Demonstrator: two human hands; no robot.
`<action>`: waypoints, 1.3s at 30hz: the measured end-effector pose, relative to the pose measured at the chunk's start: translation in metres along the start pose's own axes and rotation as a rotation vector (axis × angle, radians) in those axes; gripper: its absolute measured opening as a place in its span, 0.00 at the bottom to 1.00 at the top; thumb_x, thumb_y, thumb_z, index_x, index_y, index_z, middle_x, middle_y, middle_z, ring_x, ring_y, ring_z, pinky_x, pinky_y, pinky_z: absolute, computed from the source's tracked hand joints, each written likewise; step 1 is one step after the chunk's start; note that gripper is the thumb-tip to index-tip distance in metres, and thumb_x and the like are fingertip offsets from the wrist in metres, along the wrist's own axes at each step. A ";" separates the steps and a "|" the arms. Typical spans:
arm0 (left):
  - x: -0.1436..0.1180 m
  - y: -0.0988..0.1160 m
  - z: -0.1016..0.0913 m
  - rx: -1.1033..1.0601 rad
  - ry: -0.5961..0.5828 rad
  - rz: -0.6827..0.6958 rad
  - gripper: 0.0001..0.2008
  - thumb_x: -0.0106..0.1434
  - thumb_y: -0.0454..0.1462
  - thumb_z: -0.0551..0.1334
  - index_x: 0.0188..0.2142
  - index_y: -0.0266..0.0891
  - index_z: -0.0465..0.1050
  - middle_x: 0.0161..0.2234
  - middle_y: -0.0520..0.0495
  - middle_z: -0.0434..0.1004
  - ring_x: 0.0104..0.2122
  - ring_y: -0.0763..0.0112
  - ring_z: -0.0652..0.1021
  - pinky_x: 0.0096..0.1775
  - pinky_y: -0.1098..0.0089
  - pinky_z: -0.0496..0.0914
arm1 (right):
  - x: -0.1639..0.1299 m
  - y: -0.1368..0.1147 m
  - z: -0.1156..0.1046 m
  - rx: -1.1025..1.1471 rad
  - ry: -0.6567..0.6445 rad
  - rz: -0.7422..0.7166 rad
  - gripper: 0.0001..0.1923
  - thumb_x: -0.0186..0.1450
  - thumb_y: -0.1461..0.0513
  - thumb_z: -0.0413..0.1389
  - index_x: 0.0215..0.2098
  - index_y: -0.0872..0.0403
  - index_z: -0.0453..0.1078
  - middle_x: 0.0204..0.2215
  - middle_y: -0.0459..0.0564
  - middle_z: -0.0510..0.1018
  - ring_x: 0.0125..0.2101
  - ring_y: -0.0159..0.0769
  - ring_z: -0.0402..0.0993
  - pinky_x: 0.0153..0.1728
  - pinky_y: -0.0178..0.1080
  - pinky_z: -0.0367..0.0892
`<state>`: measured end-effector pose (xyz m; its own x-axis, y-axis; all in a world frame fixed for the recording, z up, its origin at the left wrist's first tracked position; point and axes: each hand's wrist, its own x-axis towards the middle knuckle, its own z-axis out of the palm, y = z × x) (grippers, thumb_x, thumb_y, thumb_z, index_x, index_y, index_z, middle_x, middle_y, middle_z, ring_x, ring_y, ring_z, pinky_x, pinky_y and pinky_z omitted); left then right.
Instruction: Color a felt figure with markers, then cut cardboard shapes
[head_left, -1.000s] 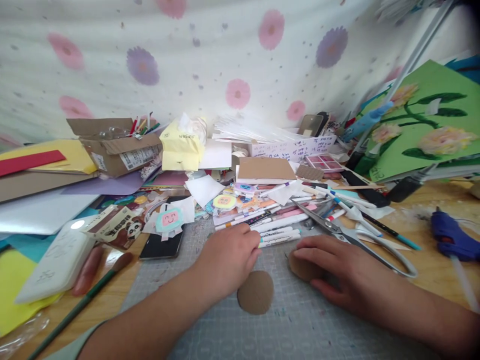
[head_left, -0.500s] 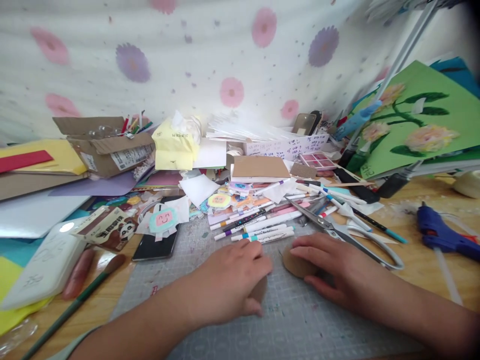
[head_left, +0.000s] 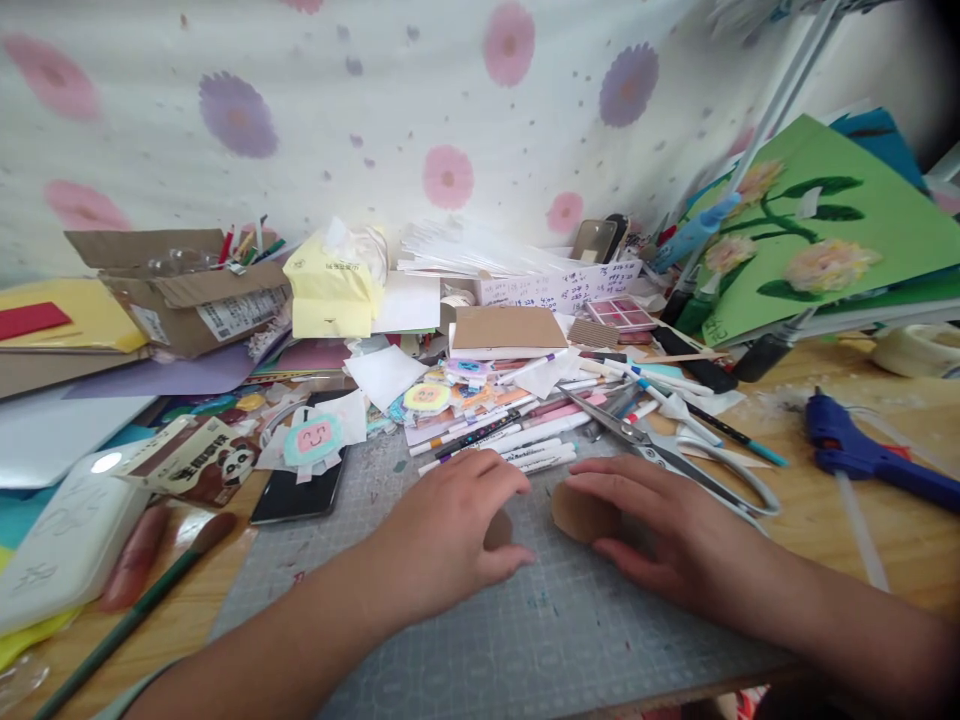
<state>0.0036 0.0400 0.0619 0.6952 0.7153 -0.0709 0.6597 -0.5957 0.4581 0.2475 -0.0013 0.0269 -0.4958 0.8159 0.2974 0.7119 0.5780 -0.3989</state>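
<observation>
On the cutting mat (head_left: pixel 570 640) | left hand (head_left: pixel 442 535) is laid flat, covering one cardboard disc (head_left: pixel 498 528) | right hand (head_left: pixel 664 530) is pressed flat on another disc (head_left: pixel 577 513), beside scissors (head_left: pixel 675 462)

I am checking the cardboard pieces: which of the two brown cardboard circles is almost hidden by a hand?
The cardboard circle under the left hand; only its edge shows. The other circle, at the right hand, is mostly visible.
</observation>
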 end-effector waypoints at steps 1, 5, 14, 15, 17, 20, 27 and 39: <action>0.000 0.001 0.002 -0.046 0.038 -0.010 0.20 0.56 0.39 0.68 0.47 0.40 0.69 0.47 0.45 0.73 0.47 0.58 0.72 0.48 0.59 0.66 | 0.001 -0.003 -0.002 0.013 0.009 -0.004 0.25 0.57 0.69 0.58 0.53 0.54 0.67 0.51 0.57 0.75 0.50 0.43 0.73 0.50 0.44 0.70; 0.001 0.005 0.013 -0.230 0.096 -0.032 0.26 0.55 0.40 0.69 0.51 0.39 0.67 0.45 0.45 0.75 0.41 0.62 0.75 0.45 0.63 0.67 | 0.006 -0.016 -0.003 0.081 0.053 -0.048 0.25 0.59 0.69 0.57 0.54 0.50 0.63 0.50 0.53 0.76 0.49 0.40 0.74 0.48 0.41 0.72; 0.001 0.009 0.014 -0.588 0.166 -0.092 0.23 0.48 0.36 0.74 0.43 0.38 0.72 0.30 0.53 0.74 0.30 0.70 0.73 0.33 0.72 0.67 | 0.001 -0.022 0.005 0.009 0.168 -0.105 0.29 0.59 0.66 0.59 0.58 0.49 0.60 0.51 0.54 0.76 0.49 0.43 0.75 0.49 0.42 0.73; 0.001 0.009 0.014 -0.619 0.184 -0.111 0.23 0.47 0.35 0.74 0.43 0.37 0.72 0.30 0.53 0.74 0.30 0.71 0.73 0.33 0.71 0.67 | 0.001 -0.020 0.005 -0.010 0.178 -0.099 0.29 0.58 0.65 0.60 0.57 0.49 0.62 0.51 0.55 0.77 0.49 0.44 0.75 0.48 0.43 0.73; 0.001 0.010 0.013 -0.674 0.202 -0.136 0.23 0.46 0.33 0.74 0.42 0.37 0.72 0.29 0.54 0.74 0.29 0.71 0.73 0.33 0.71 0.67 | 0.001 -0.016 0.004 -0.036 0.202 -0.057 0.29 0.57 0.64 0.61 0.56 0.50 0.63 0.49 0.56 0.77 0.47 0.45 0.76 0.46 0.44 0.74; 0.001 0.011 0.014 -0.715 0.206 -0.137 0.22 0.46 0.32 0.73 0.41 0.38 0.72 0.29 0.55 0.74 0.29 0.72 0.73 0.33 0.71 0.67 | 0.002 -0.011 0.004 -0.022 0.213 0.006 0.28 0.57 0.64 0.61 0.56 0.51 0.64 0.44 0.55 0.79 0.42 0.43 0.78 0.42 0.43 0.75; 0.000 0.009 0.017 -0.800 0.213 -0.079 0.22 0.49 0.32 0.71 0.44 0.38 0.71 0.33 0.52 0.76 0.33 0.70 0.75 0.38 0.68 0.69 | 0.001 -0.017 0.003 0.032 0.214 -0.003 0.24 0.59 0.65 0.59 0.53 0.53 0.65 0.38 0.53 0.78 0.37 0.39 0.77 0.38 0.39 0.74; 0.001 0.012 0.014 -0.813 0.323 -0.133 0.04 0.53 0.33 0.63 0.28 0.38 0.67 0.26 0.52 0.73 0.27 0.73 0.73 0.32 0.71 0.67 | 0.001 -0.018 -0.003 -0.017 0.350 0.082 0.19 0.58 0.62 0.59 0.48 0.52 0.68 0.29 0.47 0.77 0.27 0.37 0.76 0.29 0.37 0.73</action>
<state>0.0166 0.0284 0.0551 0.4316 0.9016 0.0290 0.2367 -0.1442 0.9608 0.2357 -0.0113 0.0366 -0.2387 0.8037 0.5450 0.7521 0.5081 -0.4198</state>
